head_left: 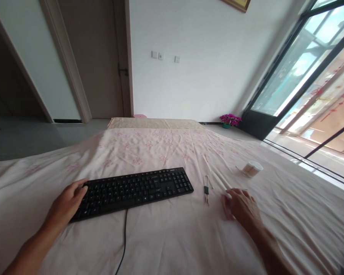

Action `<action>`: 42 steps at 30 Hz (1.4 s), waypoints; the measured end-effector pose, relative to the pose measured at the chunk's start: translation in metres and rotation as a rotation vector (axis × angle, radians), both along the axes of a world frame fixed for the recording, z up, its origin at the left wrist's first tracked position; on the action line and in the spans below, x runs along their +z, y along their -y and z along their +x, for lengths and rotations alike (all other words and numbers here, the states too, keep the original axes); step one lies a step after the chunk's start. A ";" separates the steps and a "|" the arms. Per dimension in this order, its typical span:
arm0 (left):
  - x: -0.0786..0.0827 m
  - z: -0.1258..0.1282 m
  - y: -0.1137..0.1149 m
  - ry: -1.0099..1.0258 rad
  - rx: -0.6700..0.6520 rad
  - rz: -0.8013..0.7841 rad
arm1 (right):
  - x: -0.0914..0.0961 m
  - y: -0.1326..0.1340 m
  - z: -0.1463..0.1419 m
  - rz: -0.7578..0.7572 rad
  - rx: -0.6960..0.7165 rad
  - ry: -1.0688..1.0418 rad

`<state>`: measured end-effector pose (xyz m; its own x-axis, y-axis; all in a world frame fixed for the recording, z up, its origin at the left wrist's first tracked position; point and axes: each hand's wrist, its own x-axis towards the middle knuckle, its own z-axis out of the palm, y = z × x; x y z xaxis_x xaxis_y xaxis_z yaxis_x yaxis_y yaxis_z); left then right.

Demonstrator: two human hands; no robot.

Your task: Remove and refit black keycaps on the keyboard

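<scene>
A black keyboard [137,189] lies at a slant on the pink flowered cloth, its cable running toward me. My left hand [67,200] is closed on the keyboard's left end, thumb on top. To the right of the keyboard, my right hand [243,208] rests low over the cloth, fingers curled at a small pink item [227,206]; its kind is unclear and the hand partly covers it. Between the keyboard and that hand lies a wire-looped tool with a black middle [206,190], like a keycap puller. A thin cotton swab [211,183] lies beside it.
Beyond my right hand, a round tub of cotton swabs [252,169] lies on the wrinkled cloth [166,236]. Another thin stick [206,157] is farther back. Past the cloth's far edge stand a potted purple flower [230,120], a closed door [94,57] and a glass door [292,76].
</scene>
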<state>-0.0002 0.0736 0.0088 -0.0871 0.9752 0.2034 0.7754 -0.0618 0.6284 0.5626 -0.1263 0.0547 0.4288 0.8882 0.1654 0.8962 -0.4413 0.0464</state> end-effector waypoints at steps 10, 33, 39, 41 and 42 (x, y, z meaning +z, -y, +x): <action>0.005 0.013 -0.008 0.136 -0.163 -0.069 | -0.011 -0.089 -0.095 0.160 0.380 -0.478; 0.049 0.195 0.132 -0.615 -0.854 0.377 | -0.027 -0.015 -0.154 0.098 0.624 -0.092; 0.030 0.209 0.135 -0.570 -0.829 0.334 | -0.029 -0.016 -0.156 0.097 0.641 -0.114; 0.029 0.210 0.134 -0.560 -0.828 0.323 | -0.030 -0.016 -0.156 0.096 0.642 -0.121; 0.030 0.211 0.134 -0.556 -0.826 0.320 | -0.030 -0.016 -0.157 0.099 0.644 -0.125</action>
<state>0.2103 -0.0603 0.0384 0.7670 0.5823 0.2695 0.5909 -0.8047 0.0569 0.4059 -0.1106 0.0243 -0.1613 0.9565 0.2429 0.9783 0.1875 -0.0886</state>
